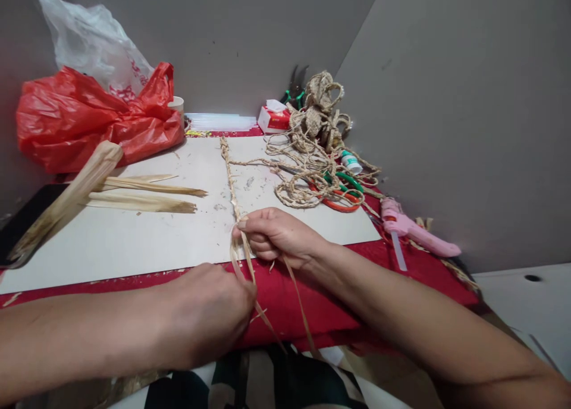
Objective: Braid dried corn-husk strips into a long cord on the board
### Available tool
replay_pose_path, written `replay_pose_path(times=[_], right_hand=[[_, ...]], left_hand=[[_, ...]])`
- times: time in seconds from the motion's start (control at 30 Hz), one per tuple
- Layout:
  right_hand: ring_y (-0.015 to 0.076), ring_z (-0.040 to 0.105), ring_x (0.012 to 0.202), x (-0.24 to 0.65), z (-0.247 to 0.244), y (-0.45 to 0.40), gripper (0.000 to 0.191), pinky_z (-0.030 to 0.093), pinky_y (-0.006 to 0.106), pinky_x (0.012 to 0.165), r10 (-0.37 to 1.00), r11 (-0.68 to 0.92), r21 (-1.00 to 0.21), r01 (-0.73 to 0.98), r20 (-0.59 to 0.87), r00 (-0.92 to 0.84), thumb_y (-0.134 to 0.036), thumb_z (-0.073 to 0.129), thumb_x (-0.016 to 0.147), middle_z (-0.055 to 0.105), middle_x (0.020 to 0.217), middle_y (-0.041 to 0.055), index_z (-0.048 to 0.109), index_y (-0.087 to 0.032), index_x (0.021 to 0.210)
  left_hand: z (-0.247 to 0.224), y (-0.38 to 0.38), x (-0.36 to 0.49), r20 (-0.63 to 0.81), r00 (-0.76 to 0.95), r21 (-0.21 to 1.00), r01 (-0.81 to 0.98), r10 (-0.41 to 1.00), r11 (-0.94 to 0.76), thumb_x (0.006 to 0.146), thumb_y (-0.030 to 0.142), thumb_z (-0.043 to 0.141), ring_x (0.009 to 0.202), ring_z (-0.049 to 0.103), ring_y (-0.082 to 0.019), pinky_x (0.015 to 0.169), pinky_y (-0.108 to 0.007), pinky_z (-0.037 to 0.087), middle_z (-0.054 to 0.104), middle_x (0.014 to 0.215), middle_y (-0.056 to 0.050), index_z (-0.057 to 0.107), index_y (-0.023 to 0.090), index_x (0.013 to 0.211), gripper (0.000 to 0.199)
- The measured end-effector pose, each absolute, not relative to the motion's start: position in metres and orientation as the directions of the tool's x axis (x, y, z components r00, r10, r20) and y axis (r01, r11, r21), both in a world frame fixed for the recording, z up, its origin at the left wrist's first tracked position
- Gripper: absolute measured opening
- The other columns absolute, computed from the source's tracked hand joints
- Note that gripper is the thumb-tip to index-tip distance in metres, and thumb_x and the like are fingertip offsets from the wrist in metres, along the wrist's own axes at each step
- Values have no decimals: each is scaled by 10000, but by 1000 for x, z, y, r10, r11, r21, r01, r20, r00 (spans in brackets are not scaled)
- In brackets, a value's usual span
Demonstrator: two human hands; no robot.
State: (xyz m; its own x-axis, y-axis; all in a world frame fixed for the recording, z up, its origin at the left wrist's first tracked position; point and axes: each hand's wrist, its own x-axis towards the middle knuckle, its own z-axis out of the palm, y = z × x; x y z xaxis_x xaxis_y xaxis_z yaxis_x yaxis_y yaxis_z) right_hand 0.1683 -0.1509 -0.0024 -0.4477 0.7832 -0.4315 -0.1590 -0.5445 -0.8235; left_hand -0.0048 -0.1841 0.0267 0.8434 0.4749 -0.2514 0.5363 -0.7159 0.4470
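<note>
A braided straw cord (231, 186) runs down the white board toward me. My right hand (272, 233) pinches its near end between thumb and forefinger, the other fingers curled. Loose straw strands (302, 305) hang from there over the table's front edge. Nearer to me and to the left, my left hand (218, 308) is closed with its back to the camera, and pale strands pass into it beside the thumb. Its fingertips are hidden.
Dry husk strips (143, 202) and a dark flat object (38, 213) lie left, below a red plastic bag (98, 120). Coiled braided rope (298, 189), scissors with red and green handles (341, 204), a tissue pack (273, 118) and a pink glue gun (414, 230) sit right.
</note>
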Motion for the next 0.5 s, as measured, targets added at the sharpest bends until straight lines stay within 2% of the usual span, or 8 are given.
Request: replay_pose_path(times=[0.07, 0.1, 0.17, 0.23, 0.3, 0.4, 0.43, 0.5], right_hand=[[12, 113, 355, 171, -1, -149, 143, 83, 143, 341, 785, -534, -826, -180, -405, -468, -221, 567, 765, 245, 382, -113, 586, -89, 713], [12, 116, 356, 173, 0, -149, 143, 84, 142, 342, 788, -525, -829, -192, -388, -478, -222, 570, 765, 245, 385, -113, 584, -89, 711], [11, 116, 356, 174, 1, -148, 144, 88, 141, 344, 790, -513, -832, -210, -363, -494, -224, 574, 763, 243, 385, -115, 576, -95, 699], [10, 109, 356, 174, 2, -147, 146, 90, 142, 345, 786, -512, -831, -217, -351, -509, -233, 579, 759, 240, 383, -118, 572, -101, 696], [10, 107, 355, 175, 2, -146, 157, 89, 144, 345, 784, -510, -833, -214, -348, -514, -253, 593, 751, 246, 382, -120, 579, -102, 709], [9, 119, 350, 176, 1, -144, 191, 85, 150, 340, 773, -508, -844, -172, -359, -523, -283, 609, 742, 290, 389, -111, 583, -97, 712], [10, 119, 347, 177, 2, -143, 190, 85, 151, 338, 768, -507, -847, -158, -361, -530, -285, 610, 742, 287, 388, -113, 582, -99, 712], [13, 110, 341, 179, 2, -142, 170, 89, 152, 334, 752, -505, -853, -133, -359, -553, -276, 610, 742, 258, 383, -126, 575, -111, 719]], left_hand=[[38, -175, -8, -253, 857, 622, 499, 448, -603, 759, 229, 513, 364, 308, -80, 422, -239, 252, 471, 461, 17, 554, 180, 576, 193], [43, -167, -9, -244, 834, 668, 514, 494, -538, 765, 256, 520, 380, 318, -77, 435, -233, 262, 457, 455, 24, 544, 177, 552, 229], [44, -147, -9, -166, 712, 731, 553, 682, -400, 778, 280, 507, 431, 361, -82, 461, -222, 282, 446, 467, 27, 529, 166, 543, 262], [36, -129, -6, -51, 541, 844, 472, 839, -253, 787, 284, 504, 558, 459, -99, 548, -214, 349, 536, 600, 15, 574, 156, 705, 167], [22, -119, 0, -131, 547, 957, 287, 827, -38, 772, 272, 524, 610, 490, -99, 597, -221, 381, 576, 687, 1, 570, 146, 815, 140], [7, -119, 6, -304, 658, 939, 86, 689, 333, 790, 274, 487, 527, 446, -79, 537, -216, 364, 515, 613, 2, 523, 140, 724, 153], [6, -121, 6, -342, 672, 913, 74, 657, 400, 796, 276, 480, 474, 392, -65, 489, -203, 327, 462, 562, 21, 505, 145, 693, 169], [8, -125, 6, -389, 653, 900, 117, 650, 421, 797, 266, 481, 403, 253, -43, 413, -187, 210, 339, 484, 62, 487, 150, 650, 187]])
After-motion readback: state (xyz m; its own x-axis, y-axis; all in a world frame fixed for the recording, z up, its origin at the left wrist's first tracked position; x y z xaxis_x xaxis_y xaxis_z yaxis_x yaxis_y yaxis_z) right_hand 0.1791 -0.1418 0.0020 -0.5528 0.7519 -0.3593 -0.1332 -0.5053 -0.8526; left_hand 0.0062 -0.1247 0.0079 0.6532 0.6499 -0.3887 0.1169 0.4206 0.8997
